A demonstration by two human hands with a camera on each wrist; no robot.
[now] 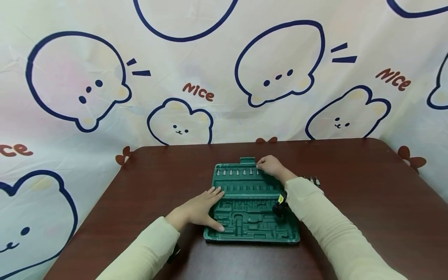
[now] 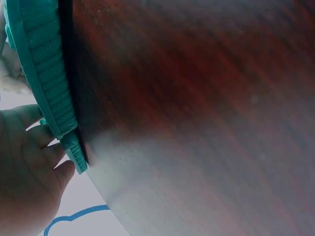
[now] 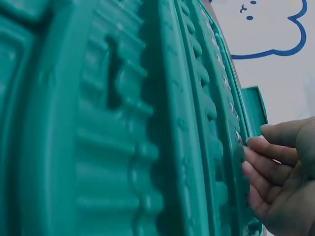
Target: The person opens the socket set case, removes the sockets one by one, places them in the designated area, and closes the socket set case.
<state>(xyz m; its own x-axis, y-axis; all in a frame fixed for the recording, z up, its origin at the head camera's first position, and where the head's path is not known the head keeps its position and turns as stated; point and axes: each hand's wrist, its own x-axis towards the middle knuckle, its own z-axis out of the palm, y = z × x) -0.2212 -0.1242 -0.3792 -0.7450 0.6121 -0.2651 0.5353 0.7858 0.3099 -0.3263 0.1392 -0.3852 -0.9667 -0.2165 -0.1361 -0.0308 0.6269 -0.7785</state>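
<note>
A green moulded case [image 1: 239,197] lies on the table, with a row of small metal pieces [image 1: 231,172] along its far side. My left hand [image 1: 201,207] rests on the case's left edge, fingers spread; in the left wrist view the hand [image 2: 29,162] lies against the green side wall [image 2: 47,73]. My right hand [image 1: 274,167] is at the far right of the row. In the right wrist view, the loosely bent fingers of this hand [image 3: 283,169] touch the case [image 3: 184,118] beside the last visible metal piece [image 3: 238,136], with nothing visible between thumb and index finger.
Several small metal pieces [image 1: 315,181] lie on the brown table [image 1: 168,167] right of the case, partly behind the right sleeve. A green tab [image 1: 247,160] sticks out from the case's far edge. A patterned cloth [image 1: 224,70] hangs behind the table.
</note>
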